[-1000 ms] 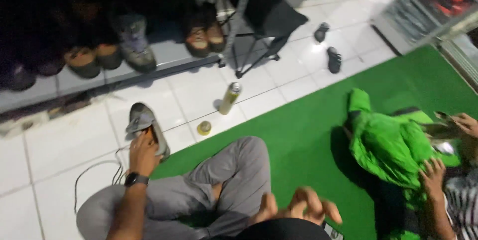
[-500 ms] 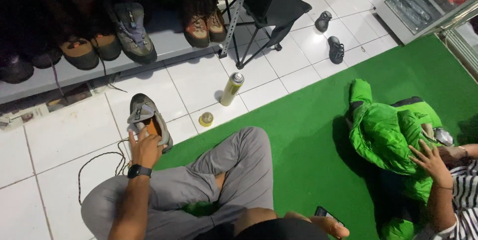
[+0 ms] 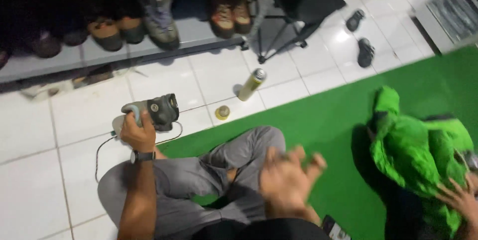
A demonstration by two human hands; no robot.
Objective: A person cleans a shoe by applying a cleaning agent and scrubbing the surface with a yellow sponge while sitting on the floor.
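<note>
My left hand (image 3: pixel 135 133), with a black watch on the wrist, grips a grey and black hiking shoe (image 3: pixel 152 112) and holds it lifted on its side above the white tiles. A dark lace (image 3: pixel 102 148) trails from the shoe across the floor. My right hand (image 3: pixel 289 180) hovers blurred over my lap with fingers spread, holding nothing. My legs in grey trousers (image 3: pixel 214 180) are crossed at the edge of the green mat (image 3: pixel 318 120).
A yellow spray can (image 3: pixel 252 84) and its yellow cap (image 3: pixel 222 112) stand on the tiles. A low shelf (image 3: pixel 99 56) carries several shoes. A folding stool (image 3: pixel 294 16) and two dark sandals (image 3: pixel 361 36) lie beyond. Another person's hand (image 3: pixel 460 197) rests on a bright green jacket (image 3: pixel 423 150). A phone (image 3: pixel 333 227) lies by my knee.
My left hand has lifted the shoe off the floor and turned it on its side. My right hand rose from beside the phone into the air.
</note>
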